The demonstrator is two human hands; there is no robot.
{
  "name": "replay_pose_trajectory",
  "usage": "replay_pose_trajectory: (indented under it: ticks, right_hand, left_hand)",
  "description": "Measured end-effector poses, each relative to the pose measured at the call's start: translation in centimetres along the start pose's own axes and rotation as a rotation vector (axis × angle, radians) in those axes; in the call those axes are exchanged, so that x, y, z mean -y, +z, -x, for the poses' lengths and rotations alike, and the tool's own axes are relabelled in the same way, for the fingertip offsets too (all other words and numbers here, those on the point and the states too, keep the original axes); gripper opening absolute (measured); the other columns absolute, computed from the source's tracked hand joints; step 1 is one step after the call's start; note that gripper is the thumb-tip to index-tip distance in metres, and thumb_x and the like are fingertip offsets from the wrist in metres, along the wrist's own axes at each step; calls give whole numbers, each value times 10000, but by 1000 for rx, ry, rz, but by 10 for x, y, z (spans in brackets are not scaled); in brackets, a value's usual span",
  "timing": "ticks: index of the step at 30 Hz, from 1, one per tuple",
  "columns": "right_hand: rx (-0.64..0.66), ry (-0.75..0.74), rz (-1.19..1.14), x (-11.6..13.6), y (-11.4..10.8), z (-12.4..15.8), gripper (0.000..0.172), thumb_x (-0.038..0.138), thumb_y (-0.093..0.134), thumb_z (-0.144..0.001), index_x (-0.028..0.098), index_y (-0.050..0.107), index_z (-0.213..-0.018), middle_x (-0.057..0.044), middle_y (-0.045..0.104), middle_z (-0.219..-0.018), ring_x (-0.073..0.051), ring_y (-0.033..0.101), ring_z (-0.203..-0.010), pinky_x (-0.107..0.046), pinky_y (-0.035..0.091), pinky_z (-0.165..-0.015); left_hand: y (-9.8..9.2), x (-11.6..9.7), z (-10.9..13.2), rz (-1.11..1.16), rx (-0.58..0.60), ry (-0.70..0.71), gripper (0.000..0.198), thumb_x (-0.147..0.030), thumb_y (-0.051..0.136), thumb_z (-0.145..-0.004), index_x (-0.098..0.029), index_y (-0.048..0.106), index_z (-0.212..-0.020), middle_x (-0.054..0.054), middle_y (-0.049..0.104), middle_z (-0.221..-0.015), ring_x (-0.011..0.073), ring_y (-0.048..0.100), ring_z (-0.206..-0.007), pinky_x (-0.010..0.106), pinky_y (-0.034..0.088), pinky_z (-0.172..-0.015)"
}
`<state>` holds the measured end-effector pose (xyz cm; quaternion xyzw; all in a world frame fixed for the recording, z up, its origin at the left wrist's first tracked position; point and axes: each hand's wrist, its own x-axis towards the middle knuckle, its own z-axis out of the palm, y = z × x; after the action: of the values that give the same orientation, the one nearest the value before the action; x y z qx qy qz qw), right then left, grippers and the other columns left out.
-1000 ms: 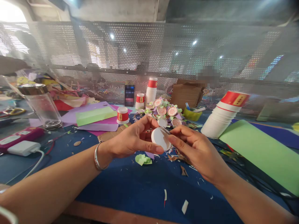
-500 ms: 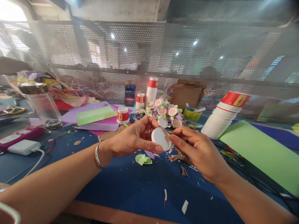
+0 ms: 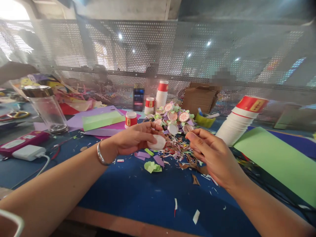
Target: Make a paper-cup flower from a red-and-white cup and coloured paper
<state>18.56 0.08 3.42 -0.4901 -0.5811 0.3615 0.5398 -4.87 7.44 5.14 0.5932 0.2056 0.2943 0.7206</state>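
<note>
My left hand (image 3: 138, 138) grips a round white paper disc (image 3: 157, 142) by its edge, thumb on top and fingers beneath. The disc looks like the cut-off bottom of a paper cup and lies nearly flat in the air. To its right and apart from it, my right hand (image 3: 209, 151) is closed, with thumb and forefinger pinched together; anything between the tips is too small to make out. Behind both hands rises a pile of cup bottoms (image 3: 172, 116), several with red printed patterns and green and purple paper bits. Paper scraps (image 3: 177, 148) lie below the hands.
A leaning stack of paper cups (image 3: 238, 121) and a green sheet (image 3: 269, 158) are on the right. Small cups (image 3: 130, 119), a phone (image 3: 138, 98) and a glass jar (image 3: 49, 112) stand left of the pile. A purple power strip (image 3: 22, 143) lies far left. Green scraps (image 3: 152, 167) lie in front.
My left hand has shifted left with the disc and tipped it flatter. My right hand has come away from the disc's edge, moving slightly right.
</note>
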Motion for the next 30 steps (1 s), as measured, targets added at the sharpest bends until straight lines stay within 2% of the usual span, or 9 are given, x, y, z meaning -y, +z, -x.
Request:
replay_pose_trajectory:
  ticks: [6,8,13,15,17,22,26,28,30]
  right_hand:
    - [29,22,81,-2,1,-2,352,558,657,-883,211,605,-915,77,342,-604,-88,237,-494,-271,162,-447]
    - [60,45,130,0,3,-2,377,579,648,-878,206,604,-907,78,364,-598,-84,254,-492,-259,174,-445]
    - [164,70,253,1,8,-1,388,591,627,-881,207,617,-938,47,522,-642,-95,356,-502,-250,230,-448]
    - [183,50,304,1,9,-1,378,580,628,-886,208,622,-952,23,600,-692,-110,439,-544,-255,297,-483]
    - [187,24,334,0,10,-1,370,572,627,-891,207,624,-956,4,650,-734,-128,516,-604,-263,359,-537]
    - [193,24,353,-1,8,-2,389,583,602,-904,204,617,-994,-27,711,-799,-162,600,-692,-284,430,-614]
    - [193,18,416,-3,5,-4,390,599,591,-902,215,603,-969,-20,691,-791,-172,604,-709,-294,436,-634]
    - [205,12,457,-4,5,-4,388,608,576,-905,225,588,-965,-19,679,-796,-181,603,-720,-299,429,-625]
    - [225,3,510,-5,5,-3,385,611,561,-909,232,577,-970,-12,663,-784,-186,600,-716,-303,422,-618]
  left_hand:
    - [-24,0,-2,-586,-102,-3,332,-86,663,-744,-152,555,-1051,51,712,-885,155,686,-784,252,510,-661]
    - [-27,-3,1,-683,-46,-28,318,-87,640,-736,-161,555,-1033,40,716,-852,152,680,-753,249,507,-641]
    - [-24,-19,11,-911,256,-171,316,-48,543,-715,-176,617,-994,52,747,-907,187,698,-829,277,512,-686]
    - [-21,-23,13,-1083,284,-182,340,-34,514,-702,-169,669,-973,63,756,-942,202,695,-860,285,498,-700]
    - [-20,-24,14,-1210,258,-173,340,-59,516,-722,-163,705,-986,68,762,-924,211,691,-847,284,480,-683]
    - [-26,-15,10,-1299,64,-54,243,-142,535,-785,-159,732,-925,66,739,-850,182,659,-738,259,430,-608]
    - [-41,-10,4,-1321,-237,68,204,-168,547,-796,-169,719,-907,34,714,-781,142,587,-650,259,409,-613]
    - [-51,-11,0,-1310,-421,140,176,-196,565,-797,-177,715,-888,28,705,-753,142,565,-633,271,403,-620]
    - [-63,-13,-3,-1292,-552,196,171,-225,552,-823,-173,699,-894,42,706,-776,148,564,-649,284,403,-636]
